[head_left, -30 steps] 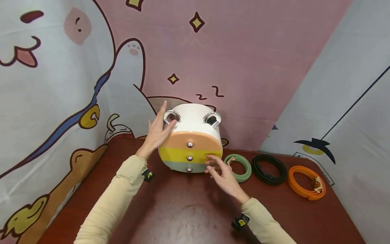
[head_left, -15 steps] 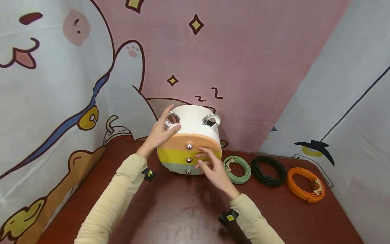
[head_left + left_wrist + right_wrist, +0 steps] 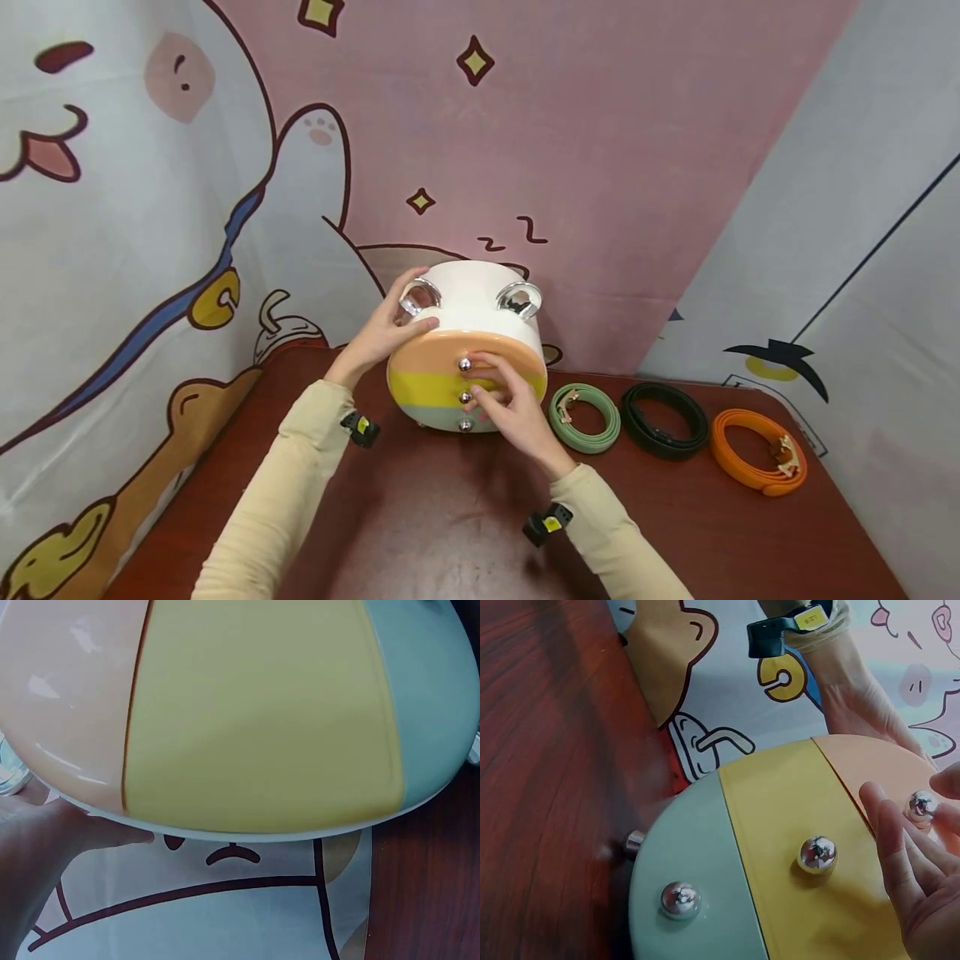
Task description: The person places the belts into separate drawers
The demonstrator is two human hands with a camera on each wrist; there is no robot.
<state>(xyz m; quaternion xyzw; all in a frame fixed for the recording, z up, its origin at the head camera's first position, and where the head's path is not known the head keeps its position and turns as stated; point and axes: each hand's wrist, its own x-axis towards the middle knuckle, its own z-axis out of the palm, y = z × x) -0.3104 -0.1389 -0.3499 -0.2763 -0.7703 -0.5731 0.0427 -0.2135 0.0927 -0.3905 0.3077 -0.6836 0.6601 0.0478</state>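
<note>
Red-brown tabletop [image 3: 450,525] below both hands.
Left hand [image 3: 381,333] spreads wide; right hand [image 3: 516,410] meets top knob [image 3: 464,364], pinch unclear; between: orange-yellow-green drawer cabinet [image 3: 467,338].

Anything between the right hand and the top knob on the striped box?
Nothing visible: the right hand is at the top knob. The left hand is at the upper left of the box; the coiled belts lie off to the right.

Striped box [image 3: 438,348]: smooth, glossy shell; knobs [image 3: 817,853]: polished, metallic. Surface [image 3: 450,508]: wood-look, satin. Backdrop [image 3: 600,167]: matt cloth. Belts [image 3: 738,472]: possibly leather.
</note>
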